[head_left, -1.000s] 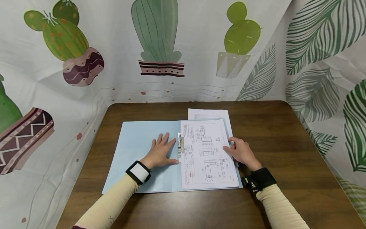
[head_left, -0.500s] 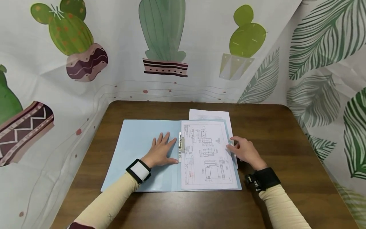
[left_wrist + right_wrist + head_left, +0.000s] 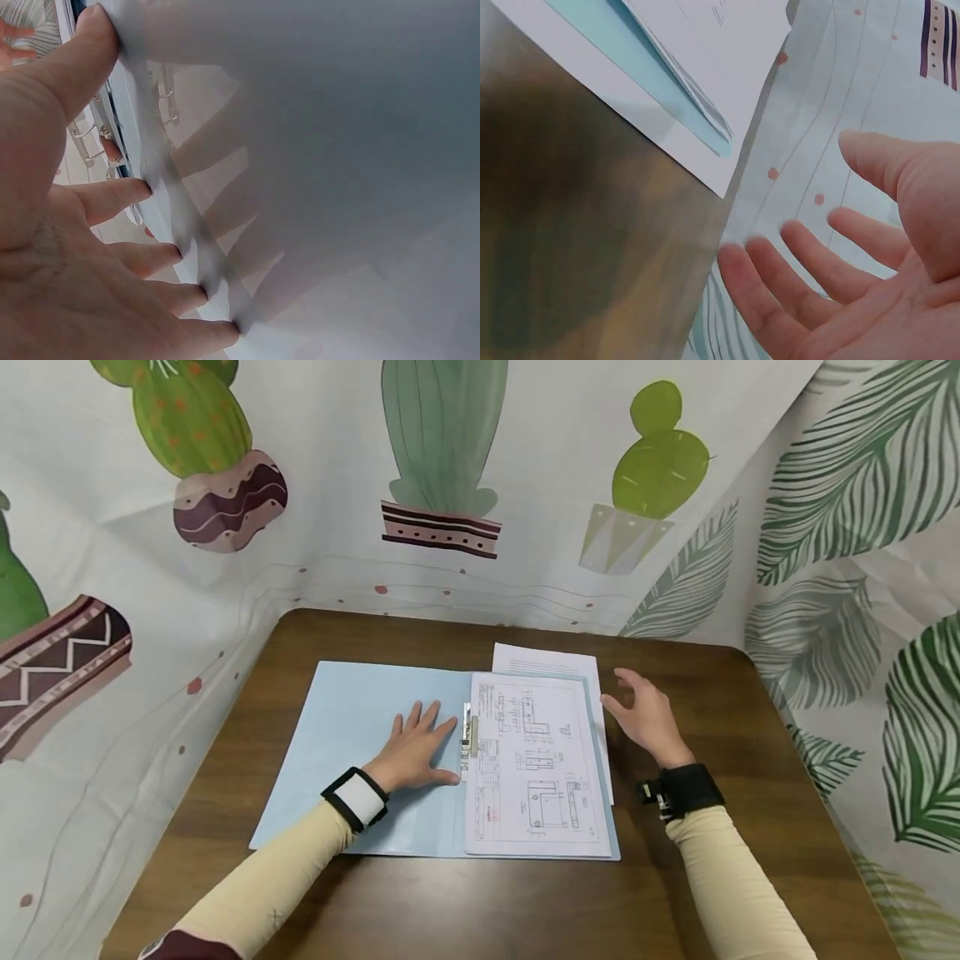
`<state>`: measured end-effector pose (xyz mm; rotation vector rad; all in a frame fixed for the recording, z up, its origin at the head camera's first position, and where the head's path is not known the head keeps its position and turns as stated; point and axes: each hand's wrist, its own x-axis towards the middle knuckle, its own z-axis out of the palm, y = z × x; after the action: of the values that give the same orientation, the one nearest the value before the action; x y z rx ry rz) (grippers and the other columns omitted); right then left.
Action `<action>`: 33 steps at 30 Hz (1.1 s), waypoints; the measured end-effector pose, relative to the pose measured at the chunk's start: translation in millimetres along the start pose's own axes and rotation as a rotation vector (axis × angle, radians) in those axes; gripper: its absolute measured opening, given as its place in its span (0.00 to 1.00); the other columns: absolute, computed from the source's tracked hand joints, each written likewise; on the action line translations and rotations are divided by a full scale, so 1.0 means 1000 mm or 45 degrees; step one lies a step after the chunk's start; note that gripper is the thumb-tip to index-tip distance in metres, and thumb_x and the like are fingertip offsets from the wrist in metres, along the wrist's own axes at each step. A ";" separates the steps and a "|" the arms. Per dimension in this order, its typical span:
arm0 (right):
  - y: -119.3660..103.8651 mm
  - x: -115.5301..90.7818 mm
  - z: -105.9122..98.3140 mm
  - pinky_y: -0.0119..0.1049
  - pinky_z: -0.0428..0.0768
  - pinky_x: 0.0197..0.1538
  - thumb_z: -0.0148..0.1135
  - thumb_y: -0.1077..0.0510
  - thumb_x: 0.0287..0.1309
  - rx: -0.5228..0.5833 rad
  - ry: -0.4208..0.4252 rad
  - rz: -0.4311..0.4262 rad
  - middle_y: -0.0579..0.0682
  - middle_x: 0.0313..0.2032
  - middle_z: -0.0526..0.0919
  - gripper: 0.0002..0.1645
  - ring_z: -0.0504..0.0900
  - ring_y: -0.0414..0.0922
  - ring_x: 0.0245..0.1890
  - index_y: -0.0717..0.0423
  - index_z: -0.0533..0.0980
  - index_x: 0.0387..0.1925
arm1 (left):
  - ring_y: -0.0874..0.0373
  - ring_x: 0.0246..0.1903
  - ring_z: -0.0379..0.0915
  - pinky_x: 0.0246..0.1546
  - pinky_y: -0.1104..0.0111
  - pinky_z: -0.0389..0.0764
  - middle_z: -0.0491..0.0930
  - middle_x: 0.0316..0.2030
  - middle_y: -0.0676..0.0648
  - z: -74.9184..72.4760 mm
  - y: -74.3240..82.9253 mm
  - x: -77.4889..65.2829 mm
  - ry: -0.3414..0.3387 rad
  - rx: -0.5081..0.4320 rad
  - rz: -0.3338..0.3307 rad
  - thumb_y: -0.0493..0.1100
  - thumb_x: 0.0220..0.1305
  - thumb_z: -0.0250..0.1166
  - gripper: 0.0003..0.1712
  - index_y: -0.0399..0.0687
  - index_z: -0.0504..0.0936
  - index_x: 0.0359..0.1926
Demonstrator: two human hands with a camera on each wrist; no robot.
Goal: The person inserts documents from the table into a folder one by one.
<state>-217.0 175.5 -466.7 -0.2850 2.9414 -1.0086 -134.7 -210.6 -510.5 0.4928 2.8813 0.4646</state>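
A light blue folder [image 3: 322, 735] lies spread flat, its metal ring clasp [image 3: 468, 735] along the middle fold. My left hand [image 3: 412, 752] rests on the left cover with fingers spread; the left wrist view shows its fingertips against the glossy surface. On the folder's right half sits a stack of drawing sheets [image 3: 555, 727] with technical line drawings. Printed white paper [image 3: 543, 657] sticks out from beneath the folder at the top and right. My right hand [image 3: 645, 714] hovers just right of that paper, holding nothing, fingers loosely extended in the right wrist view [image 3: 832, 285].
The brown wooden table [image 3: 540, 910] has rounded far corners. Behind it hangs a white cloth [image 3: 540, 585] printed with cacti, and a leaf-patterned cloth [image 3: 817, 635] covers the right side.
My right hand has left the right edge of the drawing sheets and moved up and away from it. My left hand stays on the cover. The head view has shifted slightly.
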 end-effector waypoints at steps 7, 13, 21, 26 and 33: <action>-0.001 0.036 -0.001 0.64 0.62 0.70 0.59 0.53 0.74 -0.025 -0.017 -0.004 0.68 0.76 0.58 0.41 0.58 0.67 0.74 0.61 0.54 0.79 | 0.26 0.76 0.39 0.68 0.29 0.48 0.49 0.78 0.30 0.000 -0.001 -0.003 0.003 -0.004 -0.003 0.67 0.53 0.76 0.58 0.44 0.64 0.77; 0.002 0.062 0.007 0.64 0.61 0.70 0.58 0.52 0.75 -0.049 -0.053 -0.020 0.67 0.76 0.58 0.42 0.57 0.68 0.75 0.61 0.53 0.80 | 0.27 0.77 0.37 0.69 0.29 0.47 0.48 0.79 0.31 0.003 -0.005 -0.002 -0.005 -0.008 -0.019 0.67 0.53 0.76 0.59 0.45 0.64 0.78; 0.009 0.086 0.022 0.63 0.65 0.68 0.58 0.54 0.74 -0.110 -0.069 -0.012 0.68 0.74 0.62 0.40 0.61 0.68 0.73 0.64 0.56 0.78 | 0.29 0.78 0.36 0.69 0.30 0.46 0.47 0.79 0.33 0.007 -0.006 0.005 0.006 0.004 -0.032 0.68 0.52 0.76 0.60 0.47 0.64 0.78; 0.012 0.097 0.031 0.63 0.68 0.66 0.59 0.54 0.73 -0.128 -0.072 0.019 0.68 0.73 0.63 0.39 0.63 0.67 0.72 0.64 0.58 0.77 | 0.30 0.78 0.35 0.70 0.30 0.46 0.47 0.80 0.34 0.009 -0.007 0.009 0.003 0.014 -0.037 0.69 0.52 0.76 0.60 0.48 0.63 0.78; 0.018 0.107 0.042 0.62 0.73 0.63 0.58 0.57 0.74 -0.177 -0.072 0.012 0.69 0.71 0.67 0.35 0.68 0.67 0.68 0.65 0.61 0.75 | 0.31 0.78 0.34 0.70 0.31 0.45 0.46 0.80 0.34 0.009 -0.007 0.008 -0.019 0.003 -0.058 0.69 0.52 0.76 0.60 0.49 0.63 0.79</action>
<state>-322.0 144.9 -506.7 -0.2972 2.9630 -0.7819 -141.7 -211.3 -522.3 0.4281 2.8725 0.4480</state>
